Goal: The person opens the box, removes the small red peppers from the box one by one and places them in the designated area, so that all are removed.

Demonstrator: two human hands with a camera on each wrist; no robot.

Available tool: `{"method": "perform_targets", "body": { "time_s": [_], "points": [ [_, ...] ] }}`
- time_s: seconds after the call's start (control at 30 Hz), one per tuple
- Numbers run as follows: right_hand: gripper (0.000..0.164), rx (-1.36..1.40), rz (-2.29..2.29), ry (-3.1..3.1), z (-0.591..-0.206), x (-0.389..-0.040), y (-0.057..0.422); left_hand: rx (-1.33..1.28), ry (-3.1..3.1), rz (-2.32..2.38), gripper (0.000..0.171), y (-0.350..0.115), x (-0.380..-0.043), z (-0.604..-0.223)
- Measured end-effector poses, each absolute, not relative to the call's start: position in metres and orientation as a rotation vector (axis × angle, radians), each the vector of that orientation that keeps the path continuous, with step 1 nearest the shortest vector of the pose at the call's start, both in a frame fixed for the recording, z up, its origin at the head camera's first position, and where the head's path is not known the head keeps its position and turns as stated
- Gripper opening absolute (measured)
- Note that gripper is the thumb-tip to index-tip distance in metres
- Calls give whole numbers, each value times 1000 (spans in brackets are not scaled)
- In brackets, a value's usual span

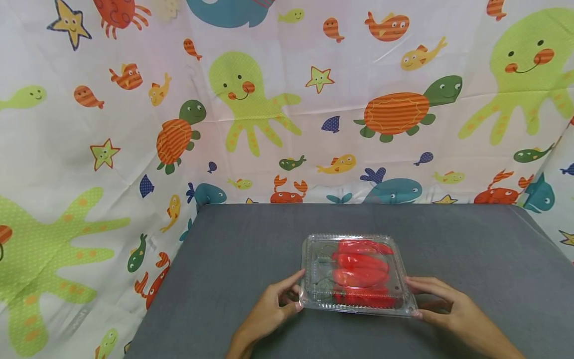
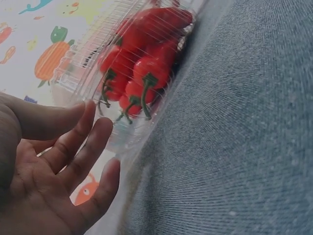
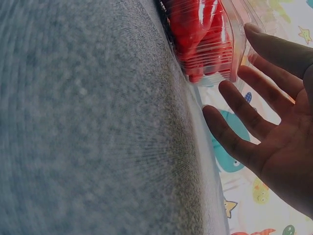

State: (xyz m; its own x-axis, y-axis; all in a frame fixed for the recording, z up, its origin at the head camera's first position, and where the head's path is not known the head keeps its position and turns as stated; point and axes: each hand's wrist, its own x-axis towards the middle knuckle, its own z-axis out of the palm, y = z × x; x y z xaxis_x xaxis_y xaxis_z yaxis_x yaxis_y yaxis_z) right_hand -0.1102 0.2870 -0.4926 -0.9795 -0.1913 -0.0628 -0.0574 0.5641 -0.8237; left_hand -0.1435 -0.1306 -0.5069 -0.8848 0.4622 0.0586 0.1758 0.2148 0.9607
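A clear plastic clamshell box (image 1: pixel 310 259) of red peppers (image 1: pixel 360 277) is at the front of the table, lid closed. Green stems (image 2: pixel 147 93) of the peppers point to the left side, seen through the wall in the left wrist view. My left hand (image 1: pixel 270 305) holds the box's left edge, thumb at the near corner and fingertips farther along the side. At the opposite end, my right hand (image 1: pixel 448 302) holds the right edge between thumb and fingers. In the right wrist view, the lower fingers (image 3: pixel 234 137) are spread beside the ridged wall.
A grey cloth covers the table (image 1: pixel 242 239). Behind and to the left hangs a white curtain (image 1: pixel 278 134) printed with sea animals, meeting the table's back edge.
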Motion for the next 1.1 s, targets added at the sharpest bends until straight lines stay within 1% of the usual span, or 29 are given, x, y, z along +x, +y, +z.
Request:
{"method": "perform_targets", "body": {
  "time_s": [0.3, 0.63, 0.8, 1.1],
  "points": [
    [60, -171, -1370, 2624, -492, -112, 285, 597, 2304, 1718, 67, -129, -143, -508],
    [61, -157, -1357, 2630, -492, -111, 284, 609, 2270, 1723, 69, -134, -143, -508],
    [62, -179, -1340, 2670, -492, -110, 283, 602, 2241, 1728, 72, -135, -143, -508],
    [65, -209, -1378, 2677, -493, -109, 283, 574, 2222, 1728, 84, -133, -144, -505]
  ]
}}
